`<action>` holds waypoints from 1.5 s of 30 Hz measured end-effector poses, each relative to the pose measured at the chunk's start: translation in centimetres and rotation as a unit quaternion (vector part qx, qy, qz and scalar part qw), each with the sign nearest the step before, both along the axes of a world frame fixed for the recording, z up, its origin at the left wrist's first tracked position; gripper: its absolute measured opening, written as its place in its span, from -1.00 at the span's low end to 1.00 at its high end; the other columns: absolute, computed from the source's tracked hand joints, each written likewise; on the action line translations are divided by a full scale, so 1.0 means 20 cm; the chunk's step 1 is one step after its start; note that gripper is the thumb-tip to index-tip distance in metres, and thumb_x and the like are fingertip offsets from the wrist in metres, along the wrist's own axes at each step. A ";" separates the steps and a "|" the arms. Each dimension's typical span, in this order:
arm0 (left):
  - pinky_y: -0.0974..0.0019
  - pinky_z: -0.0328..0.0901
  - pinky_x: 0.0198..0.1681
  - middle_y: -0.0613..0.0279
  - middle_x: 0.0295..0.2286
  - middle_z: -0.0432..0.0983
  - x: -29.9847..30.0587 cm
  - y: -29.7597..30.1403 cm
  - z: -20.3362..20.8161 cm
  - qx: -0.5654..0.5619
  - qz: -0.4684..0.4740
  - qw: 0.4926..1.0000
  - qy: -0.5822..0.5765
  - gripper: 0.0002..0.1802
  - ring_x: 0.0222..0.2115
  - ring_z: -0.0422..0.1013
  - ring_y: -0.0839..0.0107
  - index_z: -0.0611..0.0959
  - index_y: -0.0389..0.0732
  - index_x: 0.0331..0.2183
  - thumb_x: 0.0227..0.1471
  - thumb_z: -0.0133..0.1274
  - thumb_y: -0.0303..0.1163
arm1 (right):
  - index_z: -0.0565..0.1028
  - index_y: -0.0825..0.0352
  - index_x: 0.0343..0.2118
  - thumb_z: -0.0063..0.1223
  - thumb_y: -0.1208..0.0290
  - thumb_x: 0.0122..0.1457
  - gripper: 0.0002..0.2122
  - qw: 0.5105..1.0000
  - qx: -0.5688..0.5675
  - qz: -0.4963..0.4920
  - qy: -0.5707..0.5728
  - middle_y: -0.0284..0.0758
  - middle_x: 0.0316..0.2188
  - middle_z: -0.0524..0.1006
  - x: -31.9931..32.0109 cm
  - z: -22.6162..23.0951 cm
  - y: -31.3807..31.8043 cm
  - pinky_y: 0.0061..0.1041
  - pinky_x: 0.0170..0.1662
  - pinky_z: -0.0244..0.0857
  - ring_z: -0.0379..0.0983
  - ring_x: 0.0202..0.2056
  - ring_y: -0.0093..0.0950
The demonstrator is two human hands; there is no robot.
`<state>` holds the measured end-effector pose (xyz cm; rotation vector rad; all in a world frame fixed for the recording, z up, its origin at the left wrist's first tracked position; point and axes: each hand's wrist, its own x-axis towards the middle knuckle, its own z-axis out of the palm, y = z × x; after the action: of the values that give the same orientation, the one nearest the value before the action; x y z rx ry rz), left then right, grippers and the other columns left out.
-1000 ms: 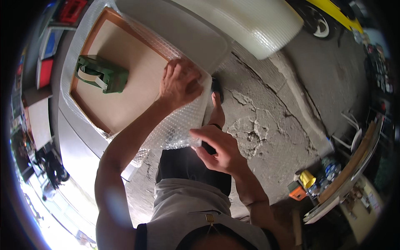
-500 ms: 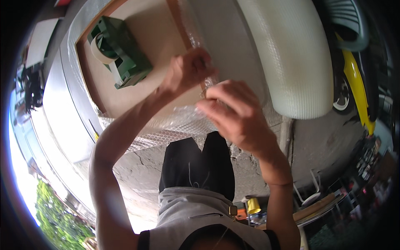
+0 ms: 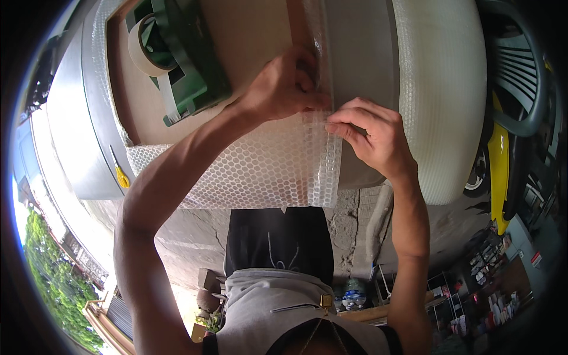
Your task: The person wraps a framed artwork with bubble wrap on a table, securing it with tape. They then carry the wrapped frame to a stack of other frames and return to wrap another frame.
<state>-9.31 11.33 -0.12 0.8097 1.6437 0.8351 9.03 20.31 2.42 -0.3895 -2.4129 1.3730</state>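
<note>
A sheet of clear bubble wrap lies over the near edge of a flat brown panel and hangs down toward me. My left hand presses down on the wrap where it meets the panel, fingers curled at the wrap's right edge. My right hand pinches that same right edge of the bubble wrap between thumb and fingers. The two hands nearly touch.
A green tape dispenser with a roll of pale tape sits on the panel at the upper left. A yellow-handled cutter lies on the grey surface at left. A large roll of bubble wrap lies on the right, beside a dark plastic chair.
The view has swung closer over the panel. My hands have moved together onto the wrap's right edge, the right hand now pinching it.
</note>
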 end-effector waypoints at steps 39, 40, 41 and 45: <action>0.34 0.36 -0.49 0.16 -0.60 0.55 -0.04 -0.01 -0.01 0.017 -0.040 0.997 -0.068 -0.78 -0.59 0.50 0.43 0.60 -0.27 -0.51 -0.11 0.16 -0.30 | 0.52 0.41 -0.45 0.23 0.62 -0.03 -0.91 0.986 -0.065 0.015 -0.154 -0.33 -0.54 0.53 -0.07 0.10 0.03 -0.61 -0.45 0.30 0.42 -0.54 -0.56; 0.34 0.37 -0.49 0.16 -0.60 0.55 -0.04 -0.01 -0.01 0.017 -0.048 0.996 -0.070 -0.78 -0.59 0.50 0.43 0.60 -0.27 -0.51 -0.11 0.16 -0.30 | 0.52 0.41 -0.45 0.23 0.62 -0.03 -0.91 0.986 -0.076 0.025 -0.148 -0.32 -0.53 0.54 -0.07 0.11 0.04 -0.61 -0.44 0.30 0.43 -0.53 -0.55; 0.35 0.37 -0.49 0.16 -0.60 0.55 -0.04 -0.01 -0.01 0.009 -0.056 0.996 -0.065 -0.78 -0.59 0.50 0.43 0.60 -0.27 -0.51 -0.11 0.16 -0.29 | 0.52 0.42 -0.45 0.22 0.63 -0.03 -0.91 0.986 -0.087 0.036 -0.141 -0.32 -0.52 0.54 -0.08 0.11 0.05 -0.62 -0.43 0.31 0.44 -0.52 -0.55; 0.41 0.37 -0.52 0.15 -0.58 0.54 -0.06 0.01 0.00 -0.007 -0.071 0.994 -0.079 -0.77 -0.57 0.49 0.46 0.55 -0.35 -0.48 -0.01 0.14 -0.35 | 0.54 0.42 -0.46 0.22 0.65 -0.06 -0.91 0.986 -0.121 0.062 -0.100 -0.32 -0.53 0.53 -0.11 0.07 0.09 -0.61 -0.42 0.31 0.44 -0.51 -0.55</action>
<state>-10.42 11.47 -0.20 0.8193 1.4346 0.7662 6.86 22.15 3.75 -0.4636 -2.4695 1.7689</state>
